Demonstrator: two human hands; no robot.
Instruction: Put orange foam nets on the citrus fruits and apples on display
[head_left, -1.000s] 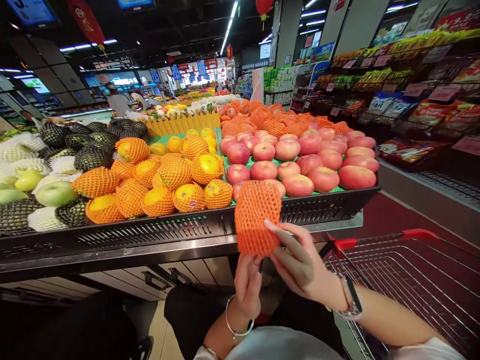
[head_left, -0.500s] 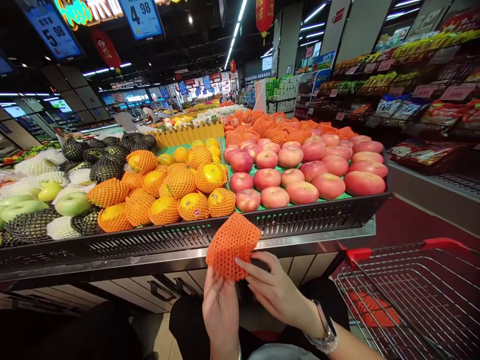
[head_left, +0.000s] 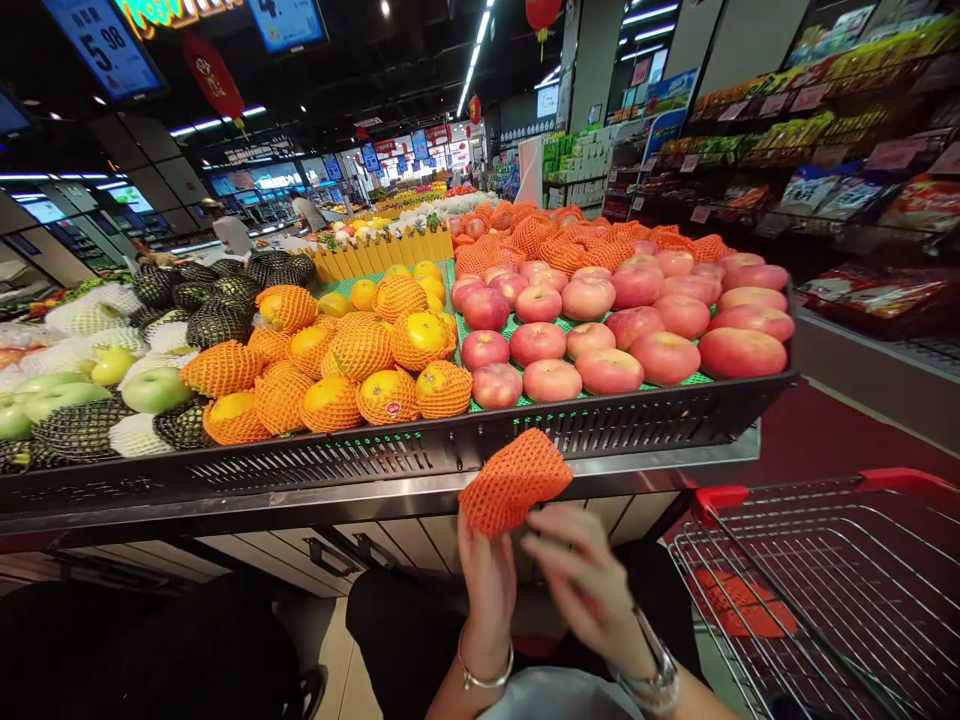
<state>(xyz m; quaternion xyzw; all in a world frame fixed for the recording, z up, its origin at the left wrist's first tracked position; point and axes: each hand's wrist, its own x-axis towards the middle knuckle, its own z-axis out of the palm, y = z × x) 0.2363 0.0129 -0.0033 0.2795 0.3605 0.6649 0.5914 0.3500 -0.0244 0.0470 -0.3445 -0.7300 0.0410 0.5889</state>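
Note:
My left hand (head_left: 487,575) pinches the lower edge of an empty orange foam net sleeve (head_left: 514,480), held just below the front rim of the fruit stand (head_left: 420,455). My right hand (head_left: 589,585), with a watch on the wrist, hovers beside and under the sleeve; it is blurred by motion and its fingers look spread and loose, off the net. Bare red apples (head_left: 551,350) lie on green matting right behind the sleeve. Oranges in orange nets (head_left: 360,375) fill the section to the left.
A red-handled wire shopping cart (head_left: 832,590) stands at my right, an orange net lying in it. Green apples and dark-netted fruit (head_left: 150,390) lie far left. Snack shelves (head_left: 825,190) line the right aisle. A person (head_left: 229,230) stands far back.
The net sleeve has dropped from in front of the apples to below the stand's rim. My right hand has let go of it and drawn back; my left hand keeps hold.

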